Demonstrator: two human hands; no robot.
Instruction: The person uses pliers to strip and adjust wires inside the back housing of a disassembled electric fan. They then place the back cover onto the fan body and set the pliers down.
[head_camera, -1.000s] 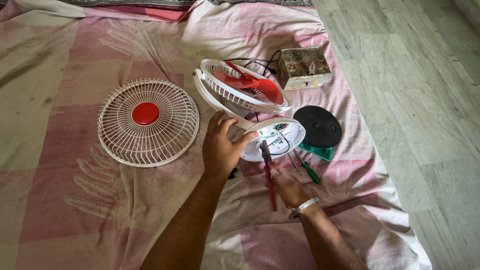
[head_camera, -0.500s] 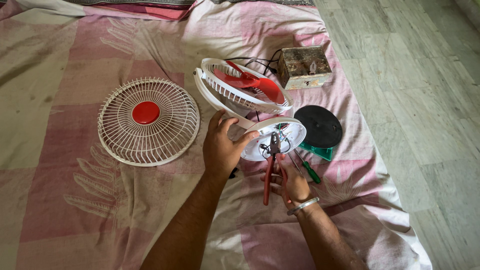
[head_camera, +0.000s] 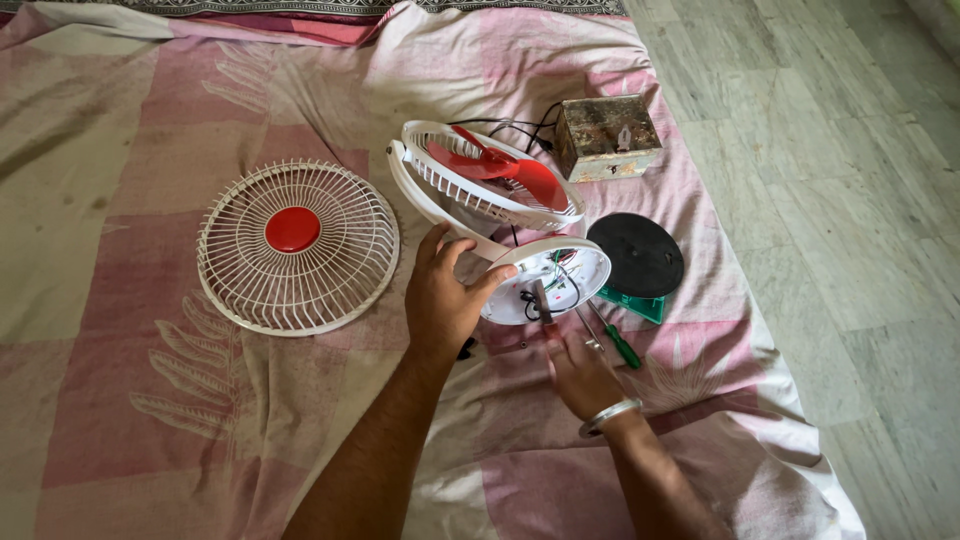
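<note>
Gripping fan base (head_camera: 548, 280) rim, left hand (head_camera: 442, 300); right hand (head_camera: 580, 370) just below, seemingly clasping pliers (head_camera: 541, 300)

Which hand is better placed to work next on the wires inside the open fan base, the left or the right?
Probably the right hand: it holds the pliers, whose tip already reaches into the open fan base. The left hand grips the base's edge, steadying it.
</note>
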